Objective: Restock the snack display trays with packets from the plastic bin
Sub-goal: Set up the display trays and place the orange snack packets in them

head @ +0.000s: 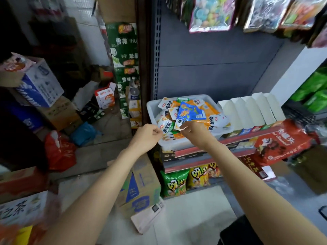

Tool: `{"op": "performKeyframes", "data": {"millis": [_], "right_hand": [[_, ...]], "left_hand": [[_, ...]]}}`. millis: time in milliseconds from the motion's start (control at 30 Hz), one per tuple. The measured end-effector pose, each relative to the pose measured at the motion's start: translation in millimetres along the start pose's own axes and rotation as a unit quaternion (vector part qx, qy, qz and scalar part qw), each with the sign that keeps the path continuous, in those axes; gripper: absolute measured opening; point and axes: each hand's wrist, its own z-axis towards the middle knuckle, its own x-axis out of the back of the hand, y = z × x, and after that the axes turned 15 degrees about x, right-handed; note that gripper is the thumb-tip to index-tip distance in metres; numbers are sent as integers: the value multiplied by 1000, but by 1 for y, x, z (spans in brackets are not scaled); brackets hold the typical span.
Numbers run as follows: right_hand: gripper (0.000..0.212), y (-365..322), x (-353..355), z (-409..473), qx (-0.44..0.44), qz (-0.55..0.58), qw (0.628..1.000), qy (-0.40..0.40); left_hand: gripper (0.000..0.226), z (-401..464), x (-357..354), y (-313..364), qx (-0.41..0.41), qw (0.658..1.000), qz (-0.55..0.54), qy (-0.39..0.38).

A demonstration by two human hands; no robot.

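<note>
Both bare forearms reach up from the bottom edge toward a shelf. Beneath the left forearm sits a cardboard carton with blue print, and a pale card reader or calculator lies against its lower corner.

The left hand hovers at the near-left corner of the white plastic bin, its fingers curled in; whether they pinch the edge of a packet or nothing at all cannot be told. The right hand has its fingers curled onto a white-edged packet at the front of the heap.

That bin stands on the shelf and is piled with small snack packets, mostly orange and white with a red oval logo and Chinese characters too small to read; one blue packet lies on top.

Just right of the bin stands a row of white display trays (only their plain backs show). On the shelf below are green and yellow chip bags printed "呀!土豆". Farther right, a red bag carries white lettering.
</note>
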Motion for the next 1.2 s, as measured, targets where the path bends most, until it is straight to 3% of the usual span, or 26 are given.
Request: {"op": "performKeyframes", "data": {"millis": [500,633,767,867,967,1200], "right_hand": [[40,151,44,91,-54,-33,998,-12],[49,184,50,104,-77,-47,996,-16],[59,211,50,107,-61,-30,995,-77],[54,228,52,111,-24,-26,995,-95],[51,242,58,122,18,-60,991,-116],[51,267,81,148,58,-34,983,-170]], "left_hand": [[23,151,-79,79,-43,995,76,-49],[40,176,-105,102,-88,983,157,-31],[66,196,-121,108,-99,959,264,-9],[84,203,-134,107,-90,941,326,-11],[86,206,-146,109,-59,936,348,11],[78,202,-166,116,25,964,256,73]]}}
